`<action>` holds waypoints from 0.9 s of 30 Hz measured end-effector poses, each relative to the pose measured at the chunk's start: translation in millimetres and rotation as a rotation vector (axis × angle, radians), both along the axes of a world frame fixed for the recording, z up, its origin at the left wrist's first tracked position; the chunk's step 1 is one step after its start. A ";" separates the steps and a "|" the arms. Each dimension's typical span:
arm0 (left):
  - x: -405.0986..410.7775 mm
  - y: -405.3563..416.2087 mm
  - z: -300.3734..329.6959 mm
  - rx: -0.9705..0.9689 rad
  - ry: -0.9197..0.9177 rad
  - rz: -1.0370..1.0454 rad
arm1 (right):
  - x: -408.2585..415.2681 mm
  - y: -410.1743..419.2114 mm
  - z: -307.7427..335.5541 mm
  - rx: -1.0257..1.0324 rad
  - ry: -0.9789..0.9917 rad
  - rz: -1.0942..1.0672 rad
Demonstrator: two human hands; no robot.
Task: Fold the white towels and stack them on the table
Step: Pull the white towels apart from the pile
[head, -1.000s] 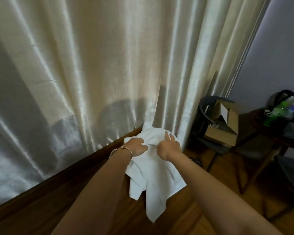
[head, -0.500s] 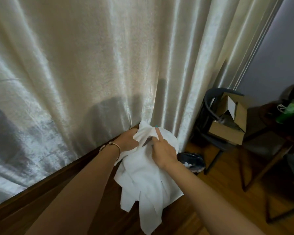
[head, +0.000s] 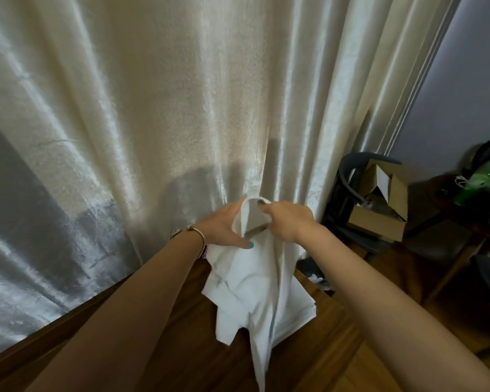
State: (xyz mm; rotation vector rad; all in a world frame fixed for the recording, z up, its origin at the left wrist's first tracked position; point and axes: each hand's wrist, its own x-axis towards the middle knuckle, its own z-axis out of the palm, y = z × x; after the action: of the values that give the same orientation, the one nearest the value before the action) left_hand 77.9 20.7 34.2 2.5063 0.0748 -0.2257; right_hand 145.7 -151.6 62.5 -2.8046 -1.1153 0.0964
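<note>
Left hand (head: 224,226) and right hand (head: 287,222) both grip the top of a white towel (head: 249,281), which we see hanging over a wooden table (head: 153,349). Behind it are a curtain (head: 167,108), a chair (head: 351,193) and a box (head: 379,205). We can't make out the blurred clutter far right.

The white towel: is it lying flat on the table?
No: the white towel hangs crumpled in the air, held by the left hand and right hand.
</note>
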 end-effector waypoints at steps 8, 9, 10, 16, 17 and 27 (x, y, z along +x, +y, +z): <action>-7.0 -18.7 33.3 -0.335 -0.390 0.178 | -11.3 1.9 48.4 0.474 -0.071 0.101; -10.4 -20.9 36.2 -0.390 -0.422 0.175 | -13.9 4.9 58.2 0.567 -0.020 0.113; -13.7 -22.3 38.7 -0.442 -0.436 0.169 | -16.7 7.8 69.1 0.660 0.019 0.112; -29.9 -26.7 60.6 -0.580 -0.528 0.161 | -37.3 30.5 121.8 0.844 0.086 0.185; -30.3 -28.6 66.1 -0.597 -0.577 0.200 | -43.5 35.7 127.4 0.863 0.102 0.208; -52.6 12.4 101.2 -0.485 -0.964 0.820 | -41.0 22.6 96.1 1.466 0.519 -0.069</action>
State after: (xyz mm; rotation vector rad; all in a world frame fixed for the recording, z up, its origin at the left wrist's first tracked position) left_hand 25.4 33.0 135.4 1.6873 0.5456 1.1294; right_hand 104.8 -129.0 158.6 -1.3665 -0.5265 -0.0128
